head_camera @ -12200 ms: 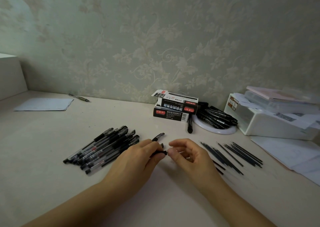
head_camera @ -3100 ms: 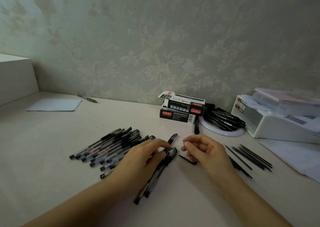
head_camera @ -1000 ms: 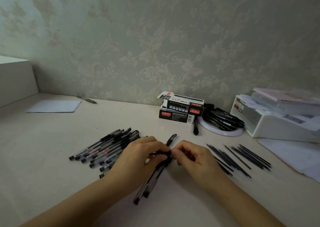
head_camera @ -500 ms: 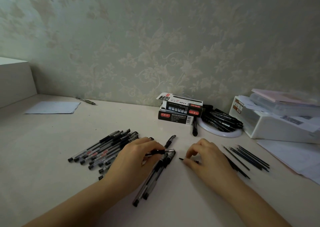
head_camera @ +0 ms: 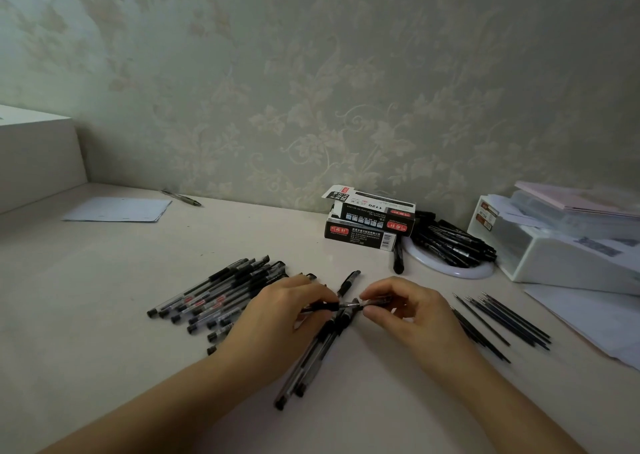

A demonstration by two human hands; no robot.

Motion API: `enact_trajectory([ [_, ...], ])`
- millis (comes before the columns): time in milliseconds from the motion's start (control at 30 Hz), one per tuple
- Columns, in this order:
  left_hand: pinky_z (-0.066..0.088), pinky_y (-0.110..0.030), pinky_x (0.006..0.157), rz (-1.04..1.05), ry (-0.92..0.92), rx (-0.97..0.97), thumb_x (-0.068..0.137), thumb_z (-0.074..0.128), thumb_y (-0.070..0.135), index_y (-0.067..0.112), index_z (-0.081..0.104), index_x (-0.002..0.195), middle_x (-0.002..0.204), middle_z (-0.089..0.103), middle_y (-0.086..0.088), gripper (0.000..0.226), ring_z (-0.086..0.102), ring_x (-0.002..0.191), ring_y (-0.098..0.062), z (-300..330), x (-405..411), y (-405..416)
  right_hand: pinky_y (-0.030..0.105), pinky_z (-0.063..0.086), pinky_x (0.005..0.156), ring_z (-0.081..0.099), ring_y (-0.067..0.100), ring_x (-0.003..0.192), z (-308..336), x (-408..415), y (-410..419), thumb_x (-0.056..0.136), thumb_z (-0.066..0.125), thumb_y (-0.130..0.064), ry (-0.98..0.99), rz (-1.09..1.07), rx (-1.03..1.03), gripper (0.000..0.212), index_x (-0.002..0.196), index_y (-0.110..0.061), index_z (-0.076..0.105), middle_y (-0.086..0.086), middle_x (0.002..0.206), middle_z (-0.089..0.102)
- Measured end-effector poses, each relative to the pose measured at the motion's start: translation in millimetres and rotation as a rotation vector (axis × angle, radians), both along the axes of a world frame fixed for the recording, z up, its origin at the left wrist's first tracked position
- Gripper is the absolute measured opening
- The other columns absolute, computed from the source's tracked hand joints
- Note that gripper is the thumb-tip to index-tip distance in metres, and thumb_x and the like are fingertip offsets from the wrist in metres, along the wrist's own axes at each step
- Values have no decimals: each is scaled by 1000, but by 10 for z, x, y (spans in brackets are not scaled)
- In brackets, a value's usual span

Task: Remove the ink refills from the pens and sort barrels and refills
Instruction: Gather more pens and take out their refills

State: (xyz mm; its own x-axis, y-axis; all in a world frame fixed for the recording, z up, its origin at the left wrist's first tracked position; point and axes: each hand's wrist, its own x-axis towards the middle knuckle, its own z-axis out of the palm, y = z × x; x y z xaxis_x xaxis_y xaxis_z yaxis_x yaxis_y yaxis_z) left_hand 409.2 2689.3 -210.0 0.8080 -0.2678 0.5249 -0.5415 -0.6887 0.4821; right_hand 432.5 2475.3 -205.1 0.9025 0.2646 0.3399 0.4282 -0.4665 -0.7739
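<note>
Mid-task: both hands — left hand (head_camera: 277,318), right hand (head_camera: 412,315) — pinch one pen (head_camera: 349,304) at bench centre. Pulled refills (head_camera: 502,318) lie rightward; a pile of pens (head_camera: 221,294) waits leftward — many apparently remain.

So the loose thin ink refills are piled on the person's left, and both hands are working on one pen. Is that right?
Not quite. The head view shows the loose refills on the person's right; the pile on the left is whole pens. Left hand and right hand do hold one pen.

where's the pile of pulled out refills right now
In the head view, the refills lie loose on the table's right side, just right of the right hand and in front of the white organiser box.
</note>
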Motion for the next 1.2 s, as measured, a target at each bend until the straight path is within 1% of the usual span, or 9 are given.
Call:
enact_trajectory([
  [167,46,-10,74,-23,-4,10,90,64,22,27,70,108,95,63,13,20,59,82,-1,7,-15,-17,10,48,70,67,3,83,-13,-20,32,82,77,-18,-10,51,25,20,89,-36,74,-15,90,73],
  [300,44,-8,74,-37,2,24,90,63,23,29,69,110,95,64,12,21,58,83,-1,12,-8,-43,13,49,71,68,5,81,-65,-13,90,81,78,-17,6,77,62,19,91,-33,78,-11,89,74],
  [400,47,-8,76,-18,6,-24,91,62,25,25,67,110,96,66,11,20,61,85,-1,1,-1,-52,20,54,78,69,7,85,-77,11,106,83,76,-15,25,89,109,19,96,-28,79,-8,90,75],
  [467,46,-6,75,18,22,-67,90,63,26,22,66,106,94,66,12,16,61,84,2,0,8,-37,20,53,80,68,4,84,-73,22,94,87,71,-14,41,101,135,23,103,-29,77,-10,92,74],
  [533,42,-5,69,21,-7,-30,89,65,25,21,67,97,85,63,15,9,59,77,2,7,24,-19,19,53,77,67,4,79,-71,19,85,89,69,-11,94,126,200,24,104,-28,74,-7,89,73],
  [667,44,-15,63,9,-47,40,89,64,26,23,68,92,82,58,14,6,55,71,-3,16,40,11,20,54,70,68,11,73,-79,44,102,84,72,-2,157,113,277,13,91,-13,74,6,83,74],
  [767,47,-24,63,19,-75,42,89,65,24,22,69,91,82,58,13,5,55,71,-5,28,54,13,20,54,67,68,12,71,-62,68,136,82,72,2,160,116,322,13,89,-8,74,10,82,75],
  [933,48,-30,65,18,-85,12,89,66,18,17,70,90,81,61,7,5,56,71,-8,27,104,15,16,53,65,70,9,70,-60,118,179,81,73,3,141,88,332,17,85,-13,76,6,81,75],
  [1200,49,-27,64,37,-105,72,89,65,24,20,70,95,83,60,10,9,55,71,-5,10,132,34,18,55,71,72,14,79,-137,139,199,83,74,-8,140,79,355,16,92,-21,76,1,87,76],
])
